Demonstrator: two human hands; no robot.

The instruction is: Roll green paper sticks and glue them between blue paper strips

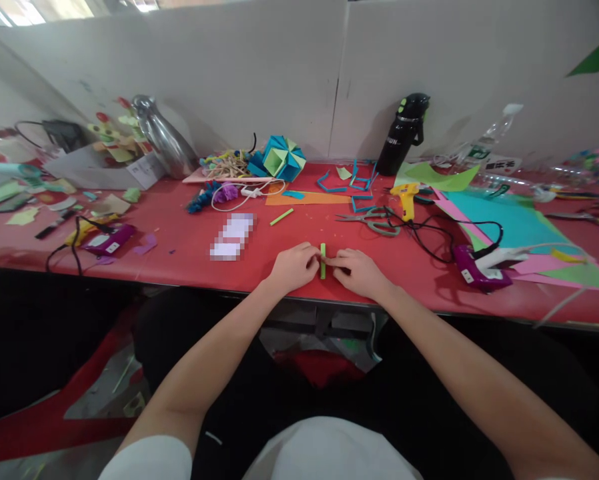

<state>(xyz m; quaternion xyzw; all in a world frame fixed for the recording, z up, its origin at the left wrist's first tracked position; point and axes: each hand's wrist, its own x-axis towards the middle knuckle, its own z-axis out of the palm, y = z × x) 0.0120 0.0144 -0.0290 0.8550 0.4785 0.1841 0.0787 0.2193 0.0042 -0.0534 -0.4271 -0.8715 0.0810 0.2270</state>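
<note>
Red tabletop (179, 253) is seen running along a white partition wall (259, 73), littered with paper scraps. Near its front edge, a short green paper strip (323, 261) is held upright between both hands, just above the surface. It is pinched from the left by the fingers of the left hand (293, 267) and from the right by those of the right hand (359, 272); both sets of fingers are pressed together around the strip, knuckles resting close to the tabletop. A second green strip (281, 217) is noted lying flat farther back. Behind it, an orange sheet (309, 198) and a blue-and-green folded paper ball (278, 159) are placed near the wall. To the right of the hands, scissors (374, 220), a yellow glue gun (406, 198) and a black cable are recorded, with a purple device (477, 270) beside large coloured paper sheets (509, 223). A black bottle (403, 133) is stood against the wall. Another purple device (108, 239) is seen at the left.
</note>
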